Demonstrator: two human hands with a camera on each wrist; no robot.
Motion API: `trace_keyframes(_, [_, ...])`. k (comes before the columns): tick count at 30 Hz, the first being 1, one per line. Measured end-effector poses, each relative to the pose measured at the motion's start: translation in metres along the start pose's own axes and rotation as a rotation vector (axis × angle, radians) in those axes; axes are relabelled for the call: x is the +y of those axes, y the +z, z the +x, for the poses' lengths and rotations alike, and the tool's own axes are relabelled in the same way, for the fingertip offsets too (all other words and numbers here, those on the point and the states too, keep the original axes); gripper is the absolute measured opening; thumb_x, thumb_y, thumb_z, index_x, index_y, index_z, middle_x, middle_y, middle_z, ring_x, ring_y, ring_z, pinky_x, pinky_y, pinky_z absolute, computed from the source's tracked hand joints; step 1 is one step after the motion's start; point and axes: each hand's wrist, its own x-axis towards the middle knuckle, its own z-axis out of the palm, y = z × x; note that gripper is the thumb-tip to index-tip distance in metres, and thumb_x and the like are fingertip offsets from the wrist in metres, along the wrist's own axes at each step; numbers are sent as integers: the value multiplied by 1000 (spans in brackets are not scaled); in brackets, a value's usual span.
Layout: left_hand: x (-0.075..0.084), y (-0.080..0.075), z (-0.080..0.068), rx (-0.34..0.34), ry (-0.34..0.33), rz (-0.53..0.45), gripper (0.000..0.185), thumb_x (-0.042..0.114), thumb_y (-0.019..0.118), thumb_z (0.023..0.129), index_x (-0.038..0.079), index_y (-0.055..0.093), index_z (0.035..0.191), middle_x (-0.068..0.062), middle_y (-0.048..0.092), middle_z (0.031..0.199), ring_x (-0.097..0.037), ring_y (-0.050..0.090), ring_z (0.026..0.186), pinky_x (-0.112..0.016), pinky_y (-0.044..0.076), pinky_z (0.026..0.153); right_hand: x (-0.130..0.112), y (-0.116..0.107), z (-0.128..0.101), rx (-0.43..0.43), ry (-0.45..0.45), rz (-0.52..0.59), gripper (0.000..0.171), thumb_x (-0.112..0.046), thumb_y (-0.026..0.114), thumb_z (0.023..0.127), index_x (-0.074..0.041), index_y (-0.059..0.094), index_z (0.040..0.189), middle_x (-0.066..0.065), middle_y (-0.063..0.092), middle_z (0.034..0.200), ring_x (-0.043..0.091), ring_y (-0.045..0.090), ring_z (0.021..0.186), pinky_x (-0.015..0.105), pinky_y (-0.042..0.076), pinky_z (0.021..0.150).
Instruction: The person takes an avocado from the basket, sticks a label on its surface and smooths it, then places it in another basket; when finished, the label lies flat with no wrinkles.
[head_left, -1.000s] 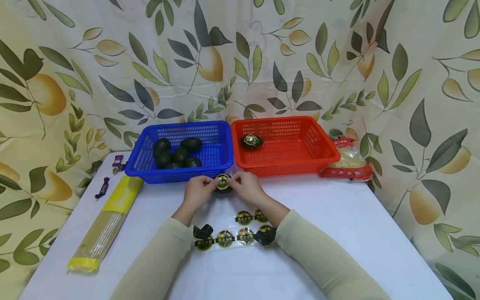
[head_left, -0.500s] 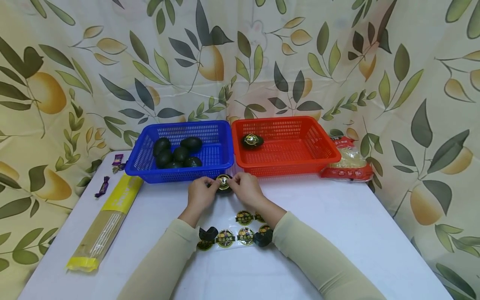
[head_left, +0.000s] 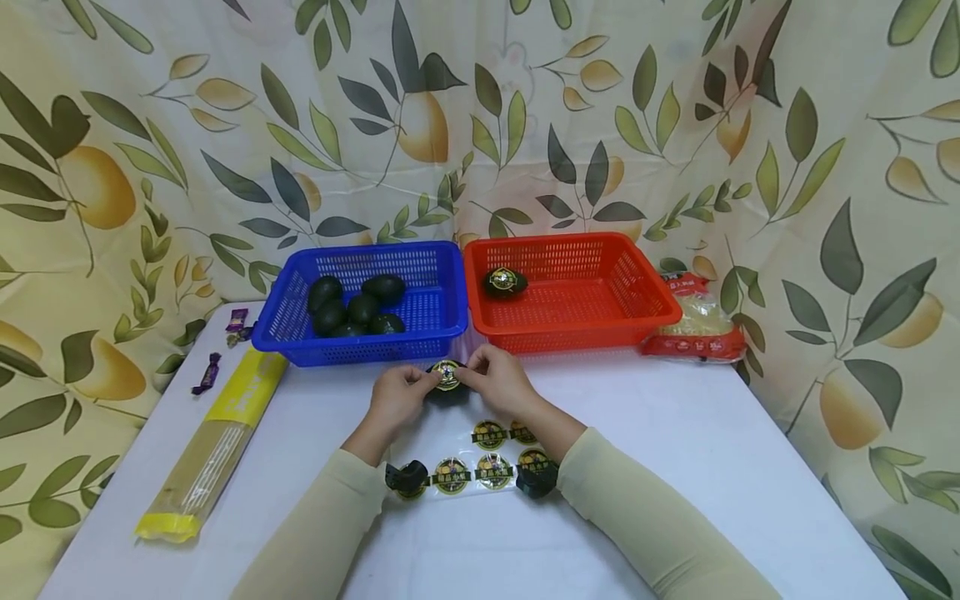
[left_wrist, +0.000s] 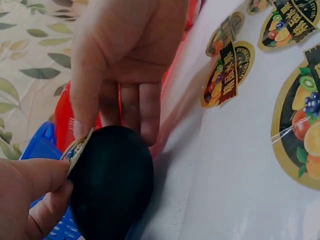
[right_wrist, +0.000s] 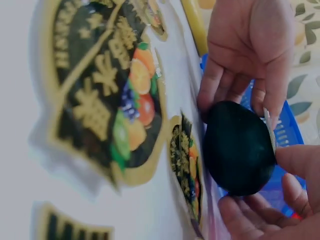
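Observation:
A dark avocado [head_left: 447, 396] is held between both hands above the white table, near the front of the baskets. On its surface lies a round black-and-gold sticker [head_left: 447, 375]. My left hand [head_left: 395, 402] grips the avocado's left side, its thumb on the sticker's edge. From the right, my right hand [head_left: 501, 385] holds the other end, thumb also on the sticker. In the left wrist view the sticker's edge stands slightly off the avocado [left_wrist: 112, 185] between the two thumbs. Curled fingers of the right hand support the avocado [right_wrist: 240, 150] in the right wrist view.
Below the hands lies a clear sheet [head_left: 450, 443] of several stickers. A blue basket [head_left: 360, 348] holds several avocados. One stickered avocado [head_left: 505, 283] sits in a red basket [head_left: 570, 335]. A yellow noodle pack [head_left: 213, 450], candies [head_left: 206, 374] and a red-and-clear food bag [head_left: 693, 321] lie around.
Both hands have drawn the avocado slightly toward the person, away from the baskets. More of its dark surface shows around the sticker. Both thumbs stay on the sticker.

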Motion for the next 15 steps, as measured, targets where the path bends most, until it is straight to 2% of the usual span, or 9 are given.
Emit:
trace_keyframes(5, [-3,-1,1,27,-4,-3,33,42,77,94,9,80,94,-7,75,102,-23,63,99,-28,48,73,0,4,-2,9,-112,-28,10,-23,76,97,-17,74,104,1,76,108,21,72,105,38,59,92])
trace_keyframes(8, [-5,-1,2,53,-16,-37,34,39,80,91,7,74,94,-9,71,98,-22,62,91,-28,48,69,0,5,-2,11,-148,-72,15,-21,74,98,-18,78,112,2,76,119,23,72,113,40,59,97])
trace_keyframes(10, [-6,0,3,72,-10,-94,31,34,83,90,6,69,95,-9,70,97,-20,62,87,-26,49,67,-1,5,-2,14,-159,-98,18,-20,74,98,-18,79,115,4,75,122,23,71,115,40,59,97])
trace_keyframes(12, [-8,1,3,90,38,-149,27,27,83,90,7,68,98,-10,71,100,-20,65,88,-26,54,69,0,4,-2,16,-169,-118,19,-18,73,98,-18,79,117,5,75,122,23,70,115,40,59,98])
trace_keyframes(15, [-11,3,3,90,189,-139,17,17,80,93,8,77,106,-9,77,110,-22,72,101,-33,61,83,0,3,-2,19,-178,-145,21,-20,74,98,-16,79,118,6,75,122,23,70,115,40,58,98])
